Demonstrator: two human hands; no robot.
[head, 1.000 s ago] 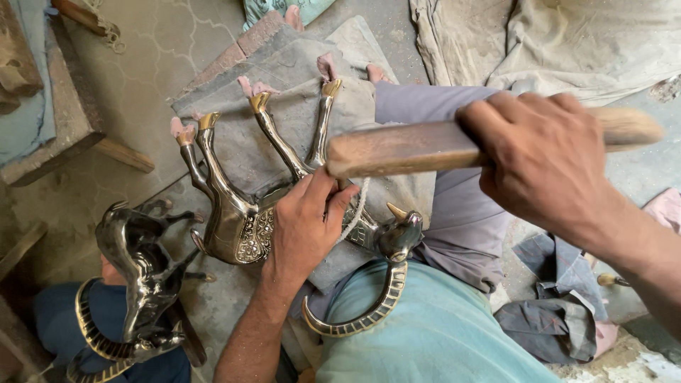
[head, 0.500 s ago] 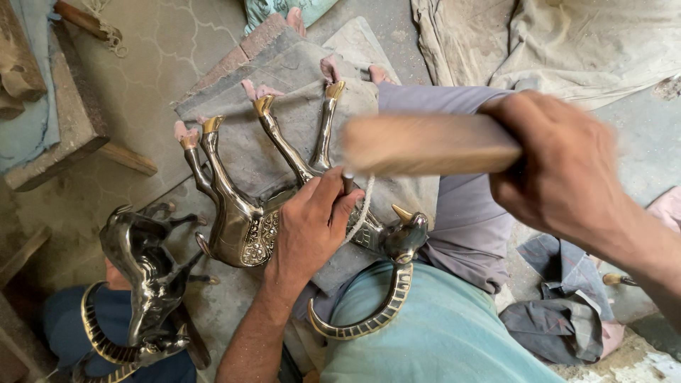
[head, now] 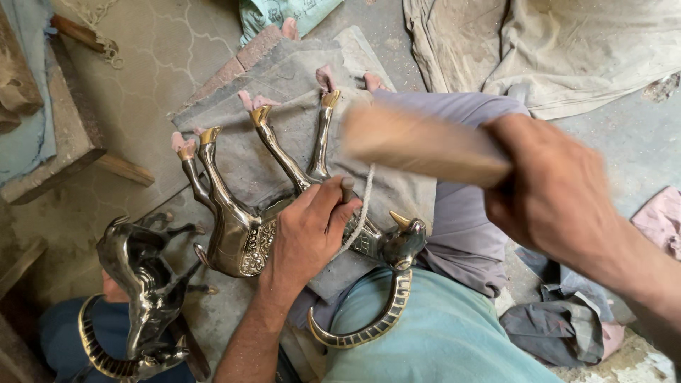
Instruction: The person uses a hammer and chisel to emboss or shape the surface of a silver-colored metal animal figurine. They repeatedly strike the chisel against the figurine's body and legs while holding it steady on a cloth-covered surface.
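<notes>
While a grey cloth (head: 284, 85) covers the ground and the person's lap, a shiny metal animal figure (head: 248, 234) lies on it on its back, its four legs pointing up and away, each hoof capped in a gold tip with a bit of pink wrap. Its head and long curved horn (head: 362, 330) rest against the person's teal shirt (head: 425, 333). The right hand (head: 560, 198) is closed tight around one end of a wooden block (head: 418, 145), which is raised above the figure and blurred. The left hand (head: 308, 230) presses down flat on the figure's body, fingers together and bent over it, with the thumb beside a white string (head: 363, 206) that runs across the cloth. To the left, on the floor, a second, darker metal animal figure (head: 138, 284) stands with its own ringed horn curling below. A wooden board (head: 124, 169) lies further left, and crumpled beige sheets (head: 567, 50) lie at the top right.
</notes>
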